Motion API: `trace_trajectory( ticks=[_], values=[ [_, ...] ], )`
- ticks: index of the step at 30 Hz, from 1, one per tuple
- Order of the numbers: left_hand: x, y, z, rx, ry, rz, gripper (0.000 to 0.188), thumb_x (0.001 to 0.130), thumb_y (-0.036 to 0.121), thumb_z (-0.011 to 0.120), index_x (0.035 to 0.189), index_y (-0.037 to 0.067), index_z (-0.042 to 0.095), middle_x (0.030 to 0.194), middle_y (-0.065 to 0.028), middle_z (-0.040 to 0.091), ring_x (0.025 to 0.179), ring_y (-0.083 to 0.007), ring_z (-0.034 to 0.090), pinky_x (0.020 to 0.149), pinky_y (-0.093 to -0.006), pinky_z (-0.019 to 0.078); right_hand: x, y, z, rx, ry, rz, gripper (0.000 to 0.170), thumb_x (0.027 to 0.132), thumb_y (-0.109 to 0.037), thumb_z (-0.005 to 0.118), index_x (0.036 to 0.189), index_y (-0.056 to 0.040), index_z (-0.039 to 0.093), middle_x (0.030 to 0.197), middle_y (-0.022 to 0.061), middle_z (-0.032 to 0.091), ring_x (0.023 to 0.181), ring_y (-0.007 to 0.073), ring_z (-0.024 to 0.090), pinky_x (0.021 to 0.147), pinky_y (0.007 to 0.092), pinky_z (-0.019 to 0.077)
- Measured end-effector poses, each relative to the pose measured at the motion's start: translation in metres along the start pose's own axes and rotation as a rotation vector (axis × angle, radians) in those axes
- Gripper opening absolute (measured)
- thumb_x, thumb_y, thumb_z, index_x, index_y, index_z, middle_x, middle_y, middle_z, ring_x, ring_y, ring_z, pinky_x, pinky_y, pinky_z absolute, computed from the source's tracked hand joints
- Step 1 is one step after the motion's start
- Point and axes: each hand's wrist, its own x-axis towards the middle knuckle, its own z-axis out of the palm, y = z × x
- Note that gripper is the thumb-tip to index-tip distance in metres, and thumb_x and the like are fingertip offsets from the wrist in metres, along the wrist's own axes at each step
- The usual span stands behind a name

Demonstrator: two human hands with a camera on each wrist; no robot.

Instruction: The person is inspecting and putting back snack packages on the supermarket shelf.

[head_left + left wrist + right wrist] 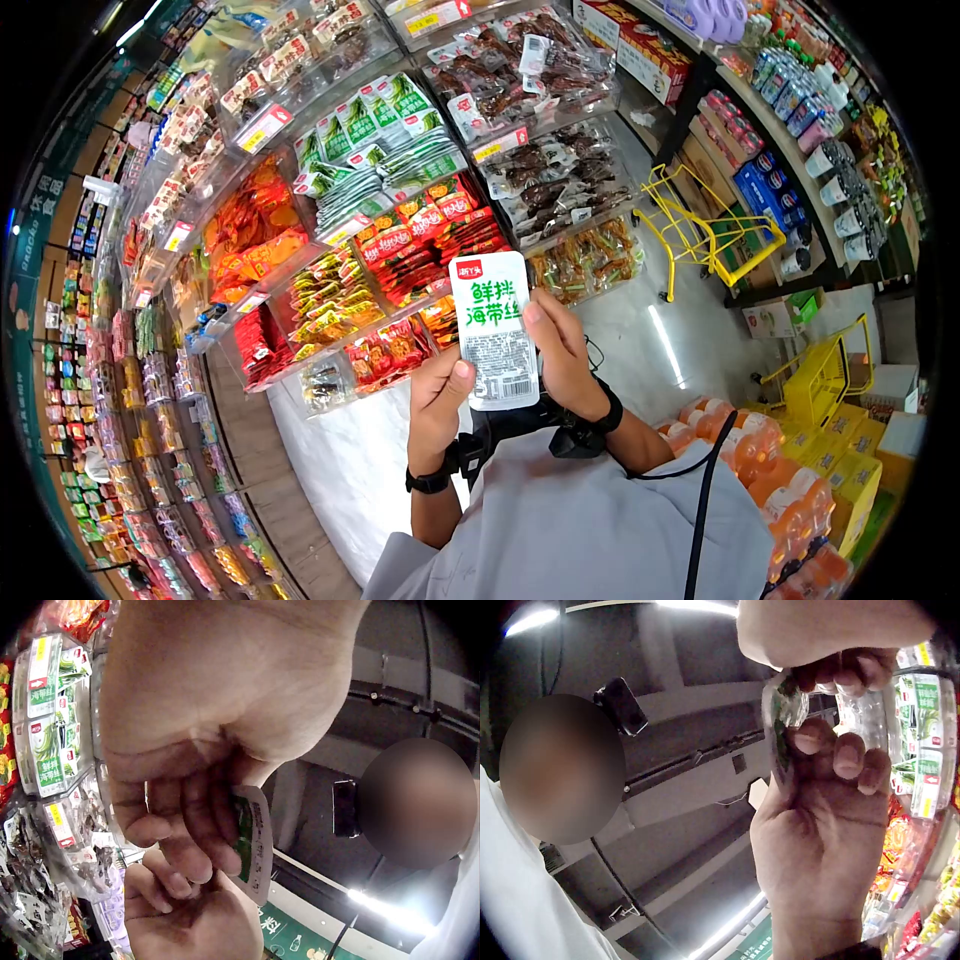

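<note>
A white packet of seaweed shreds (497, 345) with a red logo, green lettering and a barcode is held upright between both hands, its printed face toward the head camera. My left hand (437, 400) grips its lower left edge, thumb in front. On the upper right edge, my right hand (565, 355) grips it with the thumb at the front. In the left wrist view the packet (255, 847) shows nearly edge-on, fingers curled behind it. From the right wrist the packet (778, 742) is also a thin side view, with a clear, shiny back.
A tiered display holds green packets (375, 125), red packets (415, 240) and dark meat packs (555, 180) in clear bins. Yellow shopping carts (705, 235) stand on the right. Orange drink bottles (790, 490) are stacked at lower right. Snack shelves (150, 430) line the left.
</note>
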Motion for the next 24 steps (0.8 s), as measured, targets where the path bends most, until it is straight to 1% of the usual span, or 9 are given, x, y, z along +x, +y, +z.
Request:
trace_trajectory(
  ticks=[3,4,8,10,14,16,20,22,24],
  values=[
    [-0.001,0.004,-0.002,0.068,-0.038,-0.017,0.039,0.102,0.028,0.049,0.11,-0.007,0.063,0.084,-0.002,0.063,0.074,-0.0069,0.052,0.066,-0.0226,0.0402,0.0,0.003,0.0,0.035,0.011,-0.014,0.03,0.104,-0.023,0.044,0.082,-0.0032,0.048,0.07,-0.0029,0.043,0.066,0.0032,0.035,0.057,0.0242,0.0305],
    [-0.001,0.005,-0.002,0.089,-0.048,-0.008,0.037,0.102,0.026,0.049,0.109,-0.008,0.063,0.079,-0.002,0.062,0.07,-0.0068,0.051,0.064,-0.0222,0.0396,-0.001,0.001,0.0,0.054,0.013,0.024,0.03,0.104,-0.024,0.043,0.082,-0.0038,0.048,0.07,-0.0036,0.042,0.066,0.0032,0.036,0.057,0.0235,0.0305],
    [-0.001,0.007,0.0,0.094,-0.041,-0.009,0.033,0.102,0.022,0.05,0.108,-0.008,0.063,0.078,-0.0019,0.062,0.071,-0.0063,0.051,0.064,-0.0221,0.0396,-0.002,0.001,-0.002,0.054,0.016,0.054,0.028,0.104,-0.024,0.043,0.084,-0.0049,0.048,0.071,-0.0044,0.041,0.066,0.0035,0.034,0.059,0.0227,0.0302],
    [0.001,0.012,0.005,0.055,-0.016,-0.033,0.028,0.101,0.016,0.051,0.104,-0.008,0.064,0.078,-0.0027,0.063,0.072,-0.0059,0.051,0.064,-0.0229,0.0409,-0.001,0.006,-0.005,0.052,0.016,0.058,0.028,0.104,-0.023,0.043,0.084,-0.0049,0.048,0.072,-0.0045,0.041,0.067,0.0033,0.034,0.059,0.0225,0.0302],
    [0.004,0.012,0.002,0.106,-0.003,-0.056,0.026,0.101,0.015,0.051,0.101,-0.008,0.064,0.078,-0.0024,0.064,0.072,-0.0054,0.051,0.064,-0.0234,0.0423,0.001,0.004,-0.004,0.036,0.024,0.035,0.027,0.104,-0.022,0.043,0.084,-0.005,0.048,0.073,-0.0051,0.04,0.068,0.003,0.034,0.06,0.0222,0.0302],
    [0.003,0.011,-0.002,0.159,-0.046,-0.094,0.026,0.1,0.015,0.052,0.098,-0.008,0.065,0.076,-0.0012,0.063,0.07,-0.0049,0.051,0.064,-0.0233,0.043,0.001,0.001,-0.002,0.049,0.017,0.046,0.027,0.104,-0.022,0.043,0.084,-0.005,0.048,0.073,-0.0052,0.04,0.069,0.003,0.034,0.061,0.0221,0.0305],
    [0.004,0.01,0.0,0.111,-0.029,-0.121,0.027,0.1,0.015,0.052,0.097,-0.008,0.065,0.075,-0.0001,0.061,0.07,-0.0041,0.049,0.063,-0.0226,0.0417,0.0,0.009,-0.007,0.049,0.016,0.076,0.027,0.104,-0.022,0.044,0.083,-0.005,0.049,0.074,-0.005,0.041,0.069,0.0032,0.035,0.061,0.0218,0.0315],
    [0.004,0.007,0.002,0.074,0.047,-0.123,0.027,0.101,0.016,0.051,0.097,-0.008,0.064,0.074,0.0006,0.06,0.071,-0.004,0.049,0.063,-0.0222,0.0412,0.001,0.006,-0.006,0.019,0.011,0.072,0.027,0.104,-0.022,0.044,0.083,-0.0049,0.048,0.074,-0.005,0.042,0.069,0.0032,0.036,0.062,0.0219,0.0319],
    [0.005,0.005,0.002,0.066,0.064,-0.133,0.027,0.101,0.016,0.051,0.097,-0.008,0.064,0.074,0.0012,0.059,0.071,-0.0041,0.048,0.063,-0.022,0.0411,0.002,0.002,-0.005,0.018,0.002,0.077,0.028,0.104,-0.023,0.044,0.084,-0.0042,0.05,0.074,-0.0047,0.044,0.069,0.0032,0.037,0.062,0.0225,0.0328]
  ],
)
